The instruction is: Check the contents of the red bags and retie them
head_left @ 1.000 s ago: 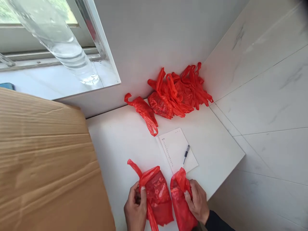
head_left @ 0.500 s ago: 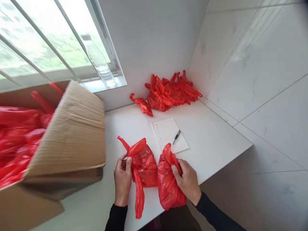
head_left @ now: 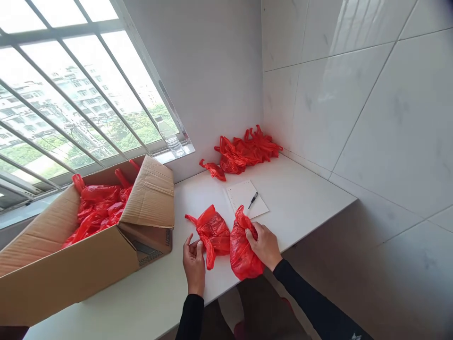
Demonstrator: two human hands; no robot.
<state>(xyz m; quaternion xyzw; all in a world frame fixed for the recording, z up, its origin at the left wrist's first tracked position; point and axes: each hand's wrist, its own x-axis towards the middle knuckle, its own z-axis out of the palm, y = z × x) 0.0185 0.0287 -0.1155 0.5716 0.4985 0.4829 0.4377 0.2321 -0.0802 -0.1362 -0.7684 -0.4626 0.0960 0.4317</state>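
Note:
Two red plastic bags lie on the white counter [head_left: 304, 198] near its front edge. My left hand [head_left: 194, 264] pinches a handle of the left red bag [head_left: 213, 232]. My right hand [head_left: 264, 245] grips the top of the right red bag [head_left: 241, 250], which hangs partly over the counter's edge. The two bags touch each other between my hands.
An open cardboard box [head_left: 88, 255] holding more red bags [head_left: 99, 208] stands at the left. A pile of red bags [head_left: 244, 151] lies in the back corner, one bag [head_left: 214, 170] apart. A sheet of paper [head_left: 244, 196] with a pen [head_left: 253, 199] lies behind my hands. A clear bottle [head_left: 170, 137] stands on the window sill.
The view has pulled back and tilted up, so the box, window and walls show more fully. Both hands stay on their bags; the left hand's hold has loosened to a fingertip pinch.

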